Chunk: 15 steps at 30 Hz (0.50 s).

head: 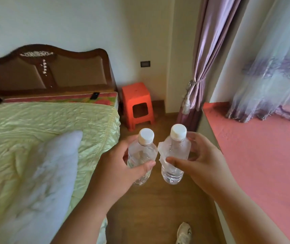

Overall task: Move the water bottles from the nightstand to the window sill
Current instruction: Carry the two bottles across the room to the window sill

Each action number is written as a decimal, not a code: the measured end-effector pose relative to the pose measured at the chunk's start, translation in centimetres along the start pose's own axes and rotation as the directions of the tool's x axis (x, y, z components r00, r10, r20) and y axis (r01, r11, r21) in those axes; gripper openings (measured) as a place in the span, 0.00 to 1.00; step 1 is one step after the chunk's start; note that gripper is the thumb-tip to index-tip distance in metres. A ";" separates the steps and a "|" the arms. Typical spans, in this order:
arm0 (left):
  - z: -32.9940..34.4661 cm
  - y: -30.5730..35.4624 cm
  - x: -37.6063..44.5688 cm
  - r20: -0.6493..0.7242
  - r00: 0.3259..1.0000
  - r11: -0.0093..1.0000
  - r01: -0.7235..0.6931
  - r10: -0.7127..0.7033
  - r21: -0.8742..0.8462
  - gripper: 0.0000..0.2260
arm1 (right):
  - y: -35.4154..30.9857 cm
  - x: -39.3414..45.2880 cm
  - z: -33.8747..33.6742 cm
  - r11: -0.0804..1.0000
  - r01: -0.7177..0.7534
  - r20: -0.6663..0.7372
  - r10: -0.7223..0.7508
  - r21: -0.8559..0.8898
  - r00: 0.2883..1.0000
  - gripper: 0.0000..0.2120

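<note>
Plainly, both water bottles are off the nightstand and in the air, carried over the wooden floor [151,205] in the gap between the bed [43,131] and the window sill [264,155]. The left hand [121,171] grips the left bottle [141,156] around its middle, thumb across the near side and fingers curled behind. The right hand [204,166] holds the right bottle [174,154] the same way, thumb on the front and fingertips showing at the shoulder by the cap. One bottle per hand looks like a way to make the trip once, and a mid-body grip keeps each steady and leaves the base free for setting down.

Each bottle's long axis runs roughly upright, white cap up and tipped slightly away from the wearer, clear base down toward the floor. They sit just beside each other, nearly touching at the shoulders. A loose flap of clear label stands out from the right bottle's side.

The sill, covered in salmon-red cloth, lies to the right, with a sheer curtain [272,76] hanging over its far part. An orange plastic stool [137,103] stands by the headboard; I judge it may be serving as the nightstand, and nothing sits on it.
</note>
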<state>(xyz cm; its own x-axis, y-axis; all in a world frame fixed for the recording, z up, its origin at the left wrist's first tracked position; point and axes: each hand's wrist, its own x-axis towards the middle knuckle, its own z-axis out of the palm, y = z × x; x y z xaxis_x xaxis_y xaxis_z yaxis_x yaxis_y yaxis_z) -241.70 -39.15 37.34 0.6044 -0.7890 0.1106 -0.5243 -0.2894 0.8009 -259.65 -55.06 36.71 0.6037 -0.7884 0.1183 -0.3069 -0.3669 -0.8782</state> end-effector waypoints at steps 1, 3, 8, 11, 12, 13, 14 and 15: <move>0.4 0.5 1.2 -0.013 1.000 1.000 0.006 -0.006 -0.004 0.32 | 0.2 1.5 -0.4 1.000 0.013 0.008 -0.013 0.004 1.000 0.39; 1.3 1.4 3.4 -0.031 0.999 1.000 0.022 -0.022 -0.013 0.32 | 1.0 4.1 -1.6 0.999 0.033 0.016 -0.033 0.007 0.999 0.39; 4.7 3.0 7.6 -0.053 0.997 0.998 0.047 -0.050 -0.049 0.33 | 3.8 9.3 -4.8 0.999 0.034 0.022 -0.033 -0.005 0.999 0.36; 6.2 3.7 10.0 -0.037 0.998 0.996 0.055 -0.057 -0.065 0.31 | 5.1 11.7 -6.6 0.999 0.029 0.019 -0.028 -0.034 0.999 0.33; 6.6 4.0 10.8 -0.029 0.998 0.996 0.056 -0.058 -0.069 0.31 | 5.4 12.4 -7.2 0.998 0.028 0.019 -0.028 -0.047 0.999 0.33; 6.9 4.3 11.7 -0.023 0.998 0.996 0.056 -0.057 -0.070 0.31 | 5.7 13.1 -7.8 0.998 0.027 0.017 -0.026 -0.058 1.000 0.33; 7.4 4.5 12.8 -0.018 0.998 0.996 0.054 -0.055 -0.067 0.31 | 6.0 13.8 -8.4 0.998 0.023 0.012 -0.022 -0.065 1.000 0.33; 7.8 4.8 13.8 -0.012 0.999 0.997 0.050 -0.050 -0.064 0.31 | 6.3 14.5 -8.9 0.998 0.012 0.004 -0.012 -0.069 1.000 0.34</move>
<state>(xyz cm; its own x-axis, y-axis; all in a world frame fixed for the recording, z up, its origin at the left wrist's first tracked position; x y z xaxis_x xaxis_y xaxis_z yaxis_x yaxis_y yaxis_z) -240.53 -55.69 38.10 0.6372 -0.7668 0.0771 -0.4544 -0.2931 0.8412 -259.41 -73.20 37.03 0.6102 -0.7819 0.1272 -0.3495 -0.4098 -0.8426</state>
